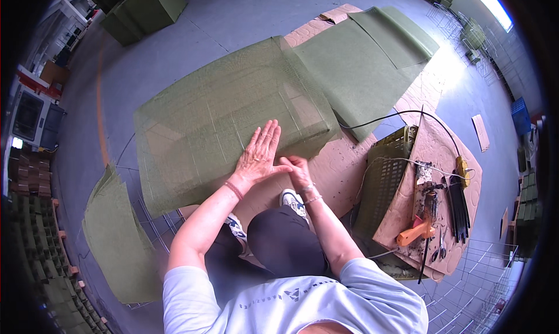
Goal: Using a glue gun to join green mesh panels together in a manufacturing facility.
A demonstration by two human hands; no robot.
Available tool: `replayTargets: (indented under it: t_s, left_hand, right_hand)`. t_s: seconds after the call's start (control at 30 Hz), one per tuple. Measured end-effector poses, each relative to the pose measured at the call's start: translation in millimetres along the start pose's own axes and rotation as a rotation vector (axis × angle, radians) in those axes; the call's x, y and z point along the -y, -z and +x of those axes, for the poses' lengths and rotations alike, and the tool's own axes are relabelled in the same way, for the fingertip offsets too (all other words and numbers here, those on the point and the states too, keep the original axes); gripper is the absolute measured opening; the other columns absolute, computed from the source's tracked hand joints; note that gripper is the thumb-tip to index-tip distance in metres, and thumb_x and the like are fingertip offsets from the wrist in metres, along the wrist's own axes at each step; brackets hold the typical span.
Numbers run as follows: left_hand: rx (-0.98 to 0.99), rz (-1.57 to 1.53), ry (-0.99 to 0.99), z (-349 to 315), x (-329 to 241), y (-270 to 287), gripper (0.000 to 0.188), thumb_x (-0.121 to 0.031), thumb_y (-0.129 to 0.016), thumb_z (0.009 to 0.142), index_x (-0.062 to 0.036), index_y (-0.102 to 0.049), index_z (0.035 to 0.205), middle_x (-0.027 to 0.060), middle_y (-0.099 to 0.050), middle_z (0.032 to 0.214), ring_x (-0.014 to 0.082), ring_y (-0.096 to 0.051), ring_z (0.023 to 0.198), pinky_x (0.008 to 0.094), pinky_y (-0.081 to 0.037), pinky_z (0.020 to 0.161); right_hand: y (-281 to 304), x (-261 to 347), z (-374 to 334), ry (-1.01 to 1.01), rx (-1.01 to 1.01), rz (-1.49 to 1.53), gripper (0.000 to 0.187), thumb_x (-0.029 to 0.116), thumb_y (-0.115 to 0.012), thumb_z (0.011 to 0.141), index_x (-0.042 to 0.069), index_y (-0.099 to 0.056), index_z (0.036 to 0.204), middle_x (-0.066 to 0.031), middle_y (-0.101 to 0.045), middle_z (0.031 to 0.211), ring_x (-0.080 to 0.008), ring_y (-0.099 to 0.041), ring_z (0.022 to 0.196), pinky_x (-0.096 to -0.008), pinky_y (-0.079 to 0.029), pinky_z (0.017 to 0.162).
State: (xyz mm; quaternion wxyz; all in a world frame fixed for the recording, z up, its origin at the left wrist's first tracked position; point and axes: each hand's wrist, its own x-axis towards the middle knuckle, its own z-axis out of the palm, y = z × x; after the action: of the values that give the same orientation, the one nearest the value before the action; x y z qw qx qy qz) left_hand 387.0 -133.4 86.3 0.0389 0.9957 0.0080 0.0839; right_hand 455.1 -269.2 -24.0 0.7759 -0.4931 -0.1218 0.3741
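Observation:
A thin green fabric cover [215, 95] is draped over a box-shaped wire frame, whose wires show through the cloth. My left hand [257, 159] lies flat on the fabric near its front edge, fingers stretched out and thumb pointing right. Right beside it, my right hand [298, 172] has its fingers curled at the fabric's near edge and appears to grip it; the fingertips are partly hidden. Both hands are close together above my knees.
To my right, cardboard [393, 220] on a yellow-green crate [381, 165] bears an orange-handled glue gun [414, 233], black glue sticks [459, 209], scissors [441, 247] and a yellow socket [463, 170] with a cable. Green sheets [361, 57] lie beyond; another [119, 241] is left. Wire frames [471, 284] stand right.

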Motion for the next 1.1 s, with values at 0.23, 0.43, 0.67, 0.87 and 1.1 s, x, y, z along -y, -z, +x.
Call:
replayTargets:
  t_s: [0.23, 0.43, 0.67, 0.87, 1.1]
  left_hand:
    - [0.025, 0.031, 0.004, 1.6, -0.9, 3.5, 0.113, -0.076, -0.043, 0.072, 0.0034, -0.012, 0.146, 0.0185, -0.014, 0.153, 0.0279, -0.012, 0.143, 0.0432, -0.012, 0.116]
    - [0.034, 0.033, 0.01, 1.0, -4.1, 5.9, 0.113, -0.076, -0.043, 0.073, 0.0034, -0.012, 0.146, 0.0185, -0.013, 0.153, 0.0281, -0.011, 0.143, 0.0425, -0.012, 0.116]
    - [-0.024, -0.027, -0.041, 24.8, -12.1, -6.0, 0.115, -0.078, -0.041, 0.072, 0.0049, -0.012, 0.145, 0.0191, -0.012, 0.153, 0.0287, -0.011, 0.143, 0.0416, -0.011, 0.116]
    - [-0.006, 0.006, -0.031, 16.6, -10.2, -1.8, 0.115, -0.08, -0.039, 0.072, 0.0048, -0.012, 0.145, 0.0195, -0.014, 0.153, 0.0289, -0.013, 0.143, 0.0425, -0.012, 0.116]
    - [0.0, -0.016, -0.017, 18.1, -13.1, -0.3, 0.113, -0.08, -0.037, 0.073, 0.0031, -0.012, 0.146, 0.0183, -0.015, 0.153, 0.0284, -0.012, 0.143, 0.0431, -0.012, 0.116]
  right_hand:
    - [-8.4, 23.7, 1.9, 0.025, -0.003, -0.02, 0.02, 0.016, -0.07, 0.085, -0.003, -0.069, 0.087, 0.0021, -0.065, 0.078, -0.0049, -0.053, 0.067, -0.0216, -0.043, 0.06]
    - [-2.0, 6.8, 8.6, 0.107, 0.017, -0.008, 0.019, 0.015, -0.069, 0.085, -0.004, -0.069, 0.091, 0.0002, -0.066, 0.083, -0.0047, -0.054, 0.072, -0.0219, -0.044, 0.061]
    - [21.8, -10.5, 18.6, 0.087, 0.052, -0.179, 0.021, 0.016, -0.067, 0.086, -0.004, -0.068, 0.093, -0.0001, -0.066, 0.084, -0.0061, -0.055, 0.075, -0.0227, -0.045, 0.064]
    - [19.9, 31.5, 4.1, 0.009, 0.007, -0.132, 0.017, 0.016, -0.067, 0.087, 0.0, -0.069, 0.082, 0.0037, -0.063, 0.074, -0.0028, -0.051, 0.064, -0.0214, -0.041, 0.058]
    - [20.2, 16.5, 9.5, 0.079, -0.1, -0.078, 0.02, 0.018, -0.069, 0.085, -0.001, -0.067, 0.079, -0.0022, -0.064, 0.07, -0.0072, -0.055, 0.062, -0.0227, -0.043, 0.059]
